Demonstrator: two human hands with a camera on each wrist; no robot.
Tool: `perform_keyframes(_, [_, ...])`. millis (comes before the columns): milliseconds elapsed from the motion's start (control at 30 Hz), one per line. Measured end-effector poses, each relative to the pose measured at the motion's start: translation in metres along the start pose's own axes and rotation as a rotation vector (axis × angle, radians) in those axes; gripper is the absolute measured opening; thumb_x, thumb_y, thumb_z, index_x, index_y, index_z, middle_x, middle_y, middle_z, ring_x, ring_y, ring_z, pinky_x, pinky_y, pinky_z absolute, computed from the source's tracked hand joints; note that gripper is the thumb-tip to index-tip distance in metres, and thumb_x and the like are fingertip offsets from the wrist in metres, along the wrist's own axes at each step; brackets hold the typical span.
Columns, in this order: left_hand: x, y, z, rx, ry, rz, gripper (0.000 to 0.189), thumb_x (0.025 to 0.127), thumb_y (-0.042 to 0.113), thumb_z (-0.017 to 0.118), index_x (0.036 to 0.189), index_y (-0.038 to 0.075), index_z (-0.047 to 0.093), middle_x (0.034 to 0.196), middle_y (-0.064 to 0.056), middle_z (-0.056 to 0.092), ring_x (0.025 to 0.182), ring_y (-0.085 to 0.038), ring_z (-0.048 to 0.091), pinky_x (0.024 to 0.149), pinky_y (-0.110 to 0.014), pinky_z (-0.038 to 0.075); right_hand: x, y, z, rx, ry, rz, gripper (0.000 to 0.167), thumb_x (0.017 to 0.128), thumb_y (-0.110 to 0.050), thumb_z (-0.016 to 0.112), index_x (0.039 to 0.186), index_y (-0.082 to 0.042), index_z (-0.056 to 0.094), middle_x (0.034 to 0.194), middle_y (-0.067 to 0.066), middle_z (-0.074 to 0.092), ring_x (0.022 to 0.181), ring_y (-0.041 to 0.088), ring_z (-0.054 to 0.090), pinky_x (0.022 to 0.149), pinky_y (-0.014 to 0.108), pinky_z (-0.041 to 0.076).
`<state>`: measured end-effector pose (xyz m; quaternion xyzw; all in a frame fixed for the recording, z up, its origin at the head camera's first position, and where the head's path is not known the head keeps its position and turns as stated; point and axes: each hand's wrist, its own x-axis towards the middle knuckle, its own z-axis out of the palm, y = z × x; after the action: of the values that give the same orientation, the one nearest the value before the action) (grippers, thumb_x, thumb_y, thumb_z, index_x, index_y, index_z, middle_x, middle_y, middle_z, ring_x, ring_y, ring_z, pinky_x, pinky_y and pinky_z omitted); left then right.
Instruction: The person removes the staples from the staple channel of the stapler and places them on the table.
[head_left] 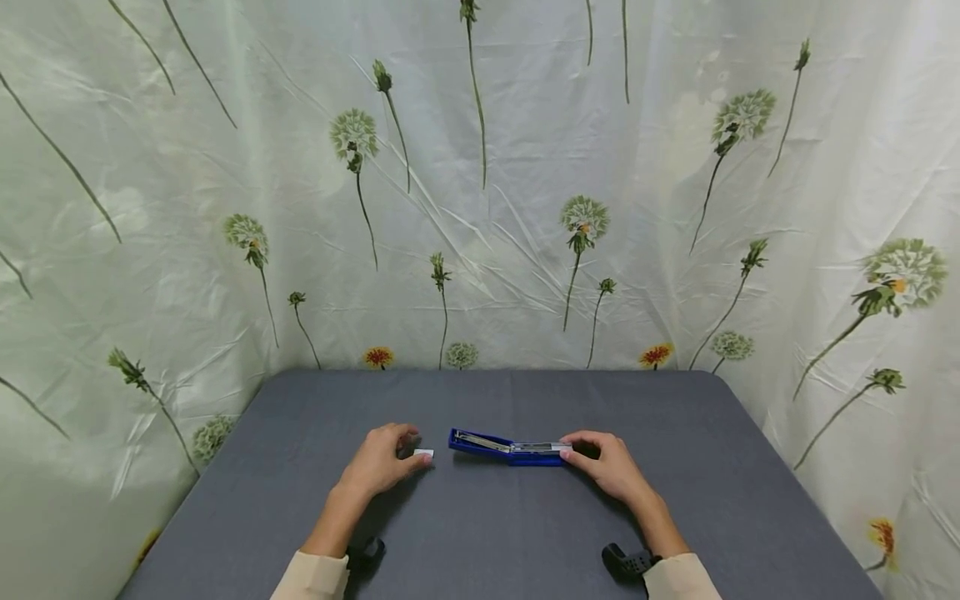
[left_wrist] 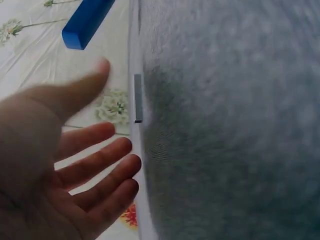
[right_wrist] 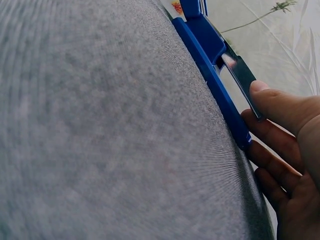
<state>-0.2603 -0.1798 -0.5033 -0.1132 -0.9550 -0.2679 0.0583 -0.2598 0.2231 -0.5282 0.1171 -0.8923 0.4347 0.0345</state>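
Observation:
An opened blue stapler (head_left: 536,459) lies on the table, its top cover swung back to the left and raised off the cloth. My right hand (head_left: 606,464) pinches the free end of its metal rail (right_wrist: 243,77) between thumb and index finger, with the other fingertips close to the end of the blue base (right_wrist: 220,95). To the left sits a small silvery bar, seemingly a strip of staples (left_wrist: 138,98). Around it my left hand (head_left: 381,461) hovers with thumb and fingers spread; the left wrist view shows a gap between them and the strip.
A grey cloth covers the table (head_left: 495,533). Behind and beside it hangs a pale curtain (head_left: 495,233) printed with dandelions. Dark straps (head_left: 628,562) circle both wrists near the cream sleeves (head_left: 682,577).

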Motion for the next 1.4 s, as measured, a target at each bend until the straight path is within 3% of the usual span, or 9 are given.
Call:
perform_keyframes(100, [0.002, 0.004, -0.008, -0.026, 0.015, -0.023, 0.068, 0.084, 0.055, 0.081, 0.133, 0.010, 0.067, 0.122, -0.008, 0.071, 0.110, -0.027, 0.067, 0.090, -0.050, 0.057, 0.003, -0.002, -0.001, -0.010, -0.001, -0.001, 0.017, 0.092, -0.035, 0.079, 0.107, -0.028, 0.079, 0.107, -0.007, 0.076, 0.099, 0.012, 0.066, 0.090, 0.035, 0.053])
perform_keyframes(233, [0.006, 0.014, -0.017, -0.032, 0.067, 0.008, 0.074, 0.082, 0.066, 0.076, 0.134, 0.014, 0.067, 0.131, -0.006, 0.068, 0.118, -0.029, 0.065, 0.095, -0.052, 0.055, 0.004, -0.002, -0.001, -0.013, 0.003, -0.006, 0.017, 0.092, -0.034, 0.079, 0.107, -0.027, 0.079, 0.108, -0.006, 0.076, 0.101, 0.013, 0.066, 0.091, 0.036, 0.052])
perform_keyframes(500, [0.017, 0.043, -0.016, -0.028, 0.176, 0.125, 0.048, 0.085, 0.055, 0.080, 0.120, 0.022, 0.074, 0.128, -0.002, 0.069, 0.122, -0.030, 0.063, 0.098, -0.055, 0.054, 0.000, 0.001, 0.002, -0.012, 0.019, -0.005, 0.016, 0.092, -0.032, 0.079, 0.107, -0.025, 0.079, 0.108, -0.004, 0.077, 0.100, 0.011, 0.066, 0.090, 0.033, 0.052])
perform_keyframes(700, [0.027, 0.067, -0.001, -0.034, 0.176, 0.207, 0.032, 0.088, 0.044, 0.082, 0.111, 0.022, 0.077, 0.122, -0.002, 0.069, 0.117, -0.029, 0.064, 0.096, -0.052, 0.055, -0.002, 0.001, 0.003, -0.012, 0.014, 0.005, 0.016, 0.091, -0.033, 0.080, 0.106, -0.027, 0.079, 0.107, -0.006, 0.076, 0.101, 0.012, 0.066, 0.092, 0.036, 0.052])
perform_keyframes(1100, [0.043, 0.110, 0.037, -0.025, 0.113, 0.291, 0.012, 0.092, 0.031, 0.080, 0.098, 0.020, 0.080, 0.111, 0.000, 0.072, 0.107, -0.025, 0.067, 0.092, -0.046, 0.056, -0.001, 0.000, 0.002, 0.016, -0.002, 0.018, 0.016, 0.090, -0.033, 0.081, 0.105, -0.028, 0.079, 0.105, -0.008, 0.076, 0.099, 0.011, 0.066, 0.091, 0.032, 0.052])
perform_keyframes(1400, [0.050, 0.128, 0.066, -0.020, 0.058, 0.318, 0.016, 0.093, 0.029, 0.079, 0.105, 0.019, 0.079, 0.105, 0.003, 0.074, 0.100, -0.019, 0.069, 0.088, -0.039, 0.057, -0.001, 0.000, 0.001, 0.009, 0.003, 0.013, 0.016, 0.091, -0.031, 0.080, 0.107, -0.026, 0.078, 0.104, -0.008, 0.076, 0.095, 0.007, 0.066, 0.089, 0.029, 0.052])
